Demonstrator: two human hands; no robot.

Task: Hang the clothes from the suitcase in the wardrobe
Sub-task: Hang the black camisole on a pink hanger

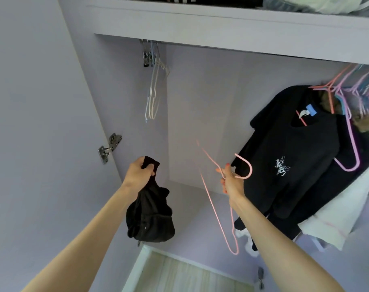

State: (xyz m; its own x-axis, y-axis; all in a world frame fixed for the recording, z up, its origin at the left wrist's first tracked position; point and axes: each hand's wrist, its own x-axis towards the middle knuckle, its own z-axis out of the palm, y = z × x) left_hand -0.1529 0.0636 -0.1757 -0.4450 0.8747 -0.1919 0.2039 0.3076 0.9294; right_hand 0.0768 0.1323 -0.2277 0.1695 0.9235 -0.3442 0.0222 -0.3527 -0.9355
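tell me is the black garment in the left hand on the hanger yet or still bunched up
Bunched up, off the hanger. The left hand grips the black garment hanging crumpled; the right hand holds the bare pink hanger apart.

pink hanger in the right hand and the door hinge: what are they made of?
Pink hanger: looks like thin wire under a matte pink coating; slim, evenly coloured rod, core unseen. Hinge: bare shiny metal, probably steel; silvery with bright glints.

Rail span left of the black shirt [288, 148] is open up to the white hangers [153, 91] by the wardrobe's left wall. Right of the shirt, coloured hangers [352, 91] and garments crowd it.
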